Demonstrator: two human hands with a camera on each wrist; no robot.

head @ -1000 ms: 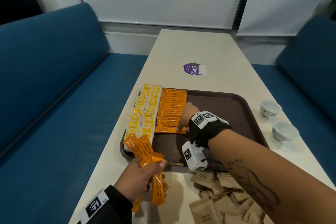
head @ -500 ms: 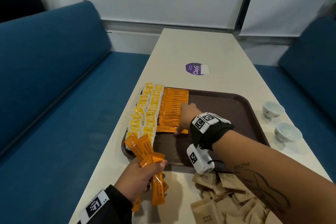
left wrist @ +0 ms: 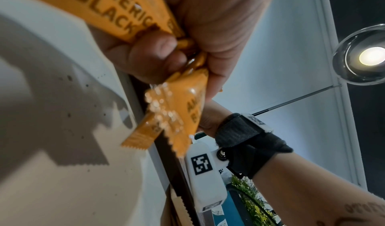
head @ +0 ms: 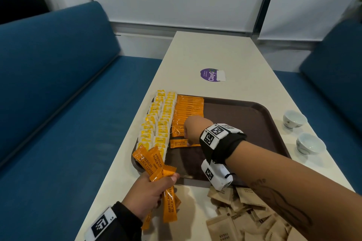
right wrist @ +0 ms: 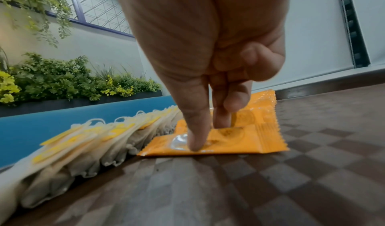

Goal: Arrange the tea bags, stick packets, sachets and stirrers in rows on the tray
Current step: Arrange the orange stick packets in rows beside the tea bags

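On the tray (head: pixel 254 107), right hand (head: pixel 194 128) fingertips (right wrist: pixel 195 142) press down the nearest orange stick packet (head: pixel 179 143), fingers extended; left hand (head: pixel 148 197) clenches spare packets (head: pixel 156 164); a sideways slide could skew the row (head: pixel 188 111) beyond.

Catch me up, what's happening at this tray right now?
A person is laying out drink supplies in rows on a dark brown plastic tray. The right hand presses straight fingers onto the nearest orange coffee stick packet at the near end of the orange row. The left hand grips a bunch of orange stick packets waiting to go down. Two rows of yellow-tagged white tea bags are already placed. Brown paper sugar sachets lie loose on the white table.
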